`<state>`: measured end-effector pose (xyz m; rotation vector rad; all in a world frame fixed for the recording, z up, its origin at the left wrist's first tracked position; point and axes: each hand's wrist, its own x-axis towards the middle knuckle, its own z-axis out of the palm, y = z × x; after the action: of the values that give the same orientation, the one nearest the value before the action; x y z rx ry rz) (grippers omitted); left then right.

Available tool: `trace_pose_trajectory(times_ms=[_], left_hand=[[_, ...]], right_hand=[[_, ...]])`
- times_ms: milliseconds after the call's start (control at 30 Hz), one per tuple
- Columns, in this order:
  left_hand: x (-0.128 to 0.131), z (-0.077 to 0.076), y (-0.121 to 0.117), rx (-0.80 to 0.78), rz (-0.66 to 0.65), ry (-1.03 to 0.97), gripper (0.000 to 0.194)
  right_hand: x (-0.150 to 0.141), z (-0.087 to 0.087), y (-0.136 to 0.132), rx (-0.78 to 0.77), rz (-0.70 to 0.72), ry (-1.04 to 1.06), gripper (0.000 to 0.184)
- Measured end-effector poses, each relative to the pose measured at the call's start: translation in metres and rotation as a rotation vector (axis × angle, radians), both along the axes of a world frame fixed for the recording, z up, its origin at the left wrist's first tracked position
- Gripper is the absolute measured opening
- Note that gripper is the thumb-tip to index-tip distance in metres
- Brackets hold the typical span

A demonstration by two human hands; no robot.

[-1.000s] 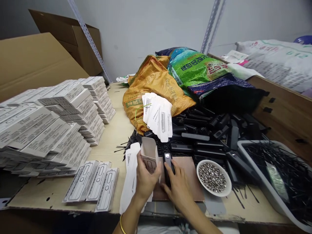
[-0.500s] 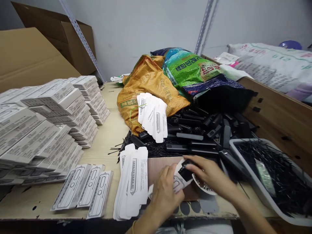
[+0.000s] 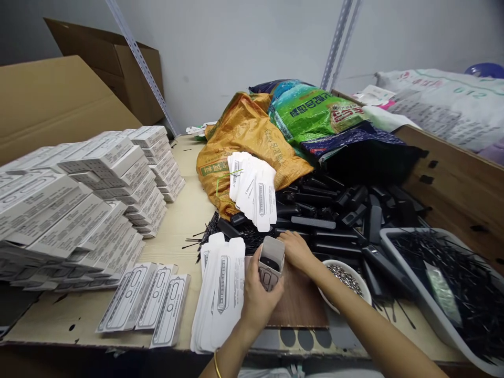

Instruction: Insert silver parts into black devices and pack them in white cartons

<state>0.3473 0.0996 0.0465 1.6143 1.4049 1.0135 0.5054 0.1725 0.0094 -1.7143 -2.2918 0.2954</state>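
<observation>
My left hand (image 3: 260,299) is wrapped round a small printed carton (image 3: 271,281), held tilted with its top flap up. Inside the carton's mouth a black piece (image 3: 269,263) shows. Just behind the carton, my right hand (image 3: 296,251) reaches to the edge of the heap of black parts (image 3: 315,223); its fingers are bent together, and their tips are partly hidden. Flattened cartons (image 3: 222,294) lie in a stack left of my left hand. A brown board (image 3: 301,302) lies under my hands, with a white bowl of small metal pieces (image 3: 348,281) to its right.
Filled cartons (image 3: 106,210) are piled at the left, with several more (image 3: 171,310) lying in front. More flat cartons (image 3: 255,191) rest against an orange sack (image 3: 244,142). A grey tray of thin black cords (image 3: 437,283) stands at the right by a wooden side board (image 3: 464,194).
The carton has been turned from lying slanted to standing with its open end up, the black piece now inside. My right hand has left the carton and moved back and left to the black heap.
</observation>
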Motion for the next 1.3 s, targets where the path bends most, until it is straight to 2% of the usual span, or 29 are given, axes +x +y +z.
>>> trace_pose_trajectory(times_ms=[100, 167, 267, 333, 433, 533, 600, 667, 733, 767, 833, 900, 1000, 1033, 1100, 1200, 1267, 1300], left_hand=[[0.005, -0.001, 0.001, -0.022, -0.019, -0.007, 0.070], [0.008, -0.002, 0.002, -0.019, -0.031, -0.010, 0.070], [0.013, -0.004, 0.004, -0.007, -0.046, 0.026, 0.071], [0.014, -0.002, 0.005, -0.012, -0.048, 0.064, 0.071], [0.013, 0.004, 0.005, -0.004, -0.075, 0.166, 0.073], [0.014, 0.013, 0.003, 0.008, -0.129, 0.306, 0.075], [0.016, 0.019, 0.002, 0.007, -0.156, 0.346, 0.076], [0.018, 0.021, 0.002, 0.005, -0.197, 0.311, 0.077], [0.019, 0.020, 0.003, 0.009, -0.246, 0.206, 0.079], [0.019, 0.019, 0.003, 0.014, -0.259, 0.139, 0.080], [0.018, 0.014, 0.003, 0.024, -0.259, 0.018, 0.079], [0.016, 0.007, 0.001, 0.033, -0.252, -0.052, 0.070], [0.014, 0.000, -0.006, 0.070, -0.314, -0.083, 0.052], [0.014, -0.002, -0.009, 0.076, -0.333, -0.090, 0.050], [0.015, -0.003, -0.012, 0.041, -0.326, -0.119, 0.058], [0.015, -0.001, -0.015, -0.077, -0.272, -0.185, 0.067], [0.016, 0.001, -0.015, -0.123, -0.267, -0.193, 0.067], [0.016, 0.001, -0.015, -0.136, -0.265, -0.185, 0.069]], right_hand=[[0.018, 0.005, -0.002, 0.022, -0.049, 0.070, 0.015], [0.031, 0.014, -0.006, 0.038, -0.120, 0.189, 0.016], [0.047, 0.035, -0.018, 0.073, -0.243, 0.524, 0.018], [0.056, 0.053, -0.029, 0.115, -0.224, 0.562, 0.015], [0.064, 0.077, -0.045, 0.223, -0.061, 0.166, 0.016], [0.062, 0.092, -0.055, 0.294, 0.168, -0.180, 0.024], [0.056, 0.097, -0.059, 0.289, 0.345, -0.246, 0.025], [0.051, 0.099, -0.063, 0.248, 0.466, -0.178, 0.022], [0.050, 0.098, -0.065, 0.228, 0.426, 0.011, 0.015], [0.050, 0.096, -0.066, 0.238, 0.335, 0.137, 0.009], [0.048, 0.088, -0.068, 0.241, 0.078, 0.398, 0.018], [0.041, 0.076, -0.068, 0.128, -0.101, 0.652, 0.024], [0.015, 0.058, -0.070, -0.091, -0.177, 0.946, 0.021], [0.005, 0.053, -0.072, -0.085, -0.213, 1.002, 0.019], [-0.015, 0.043, -0.079, 0.057, -0.284, 1.024, 0.018], [-0.034, 0.034, -0.091, 0.307, -0.223, 0.966, 0.015], [-0.037, 0.031, -0.097, 0.330, -0.203, 0.963, 0.014], [-0.037, 0.031, -0.098, 0.309, -0.240, 0.975, 0.014]])
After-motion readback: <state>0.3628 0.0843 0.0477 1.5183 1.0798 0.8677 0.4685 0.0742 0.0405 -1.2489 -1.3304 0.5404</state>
